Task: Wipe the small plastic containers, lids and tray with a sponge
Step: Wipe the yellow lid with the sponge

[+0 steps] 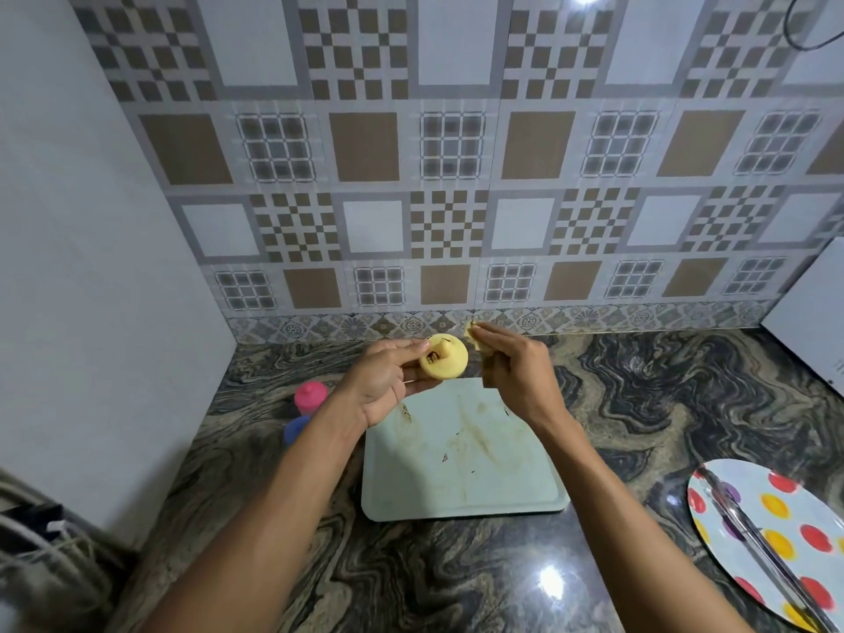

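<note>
Small containers, 2: pink container (310, 396), blue container (297, 428), on the counter at left. Yellow lid (444, 363), 1: pinched by left hand (386, 381), thumb on top, fingers under. Sponge (477, 347), 1: gripped in right hand's (514, 365) fingers, just beside the lid. Tray (461, 463), 1, below both. Spotted plate (776, 536), 1.

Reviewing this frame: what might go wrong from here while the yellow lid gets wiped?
1. The left hand holds the round yellow plastic lid between thumb and fingers, in the air; it may slip when the small yellowish sponge in the right hand presses on it.
2. Brown grime on the lid could fall onto the pale green rectangular tray nearby, already smeared brown.
3. The left forearm passes close by the small blue-capped container and might knock it.
</note>
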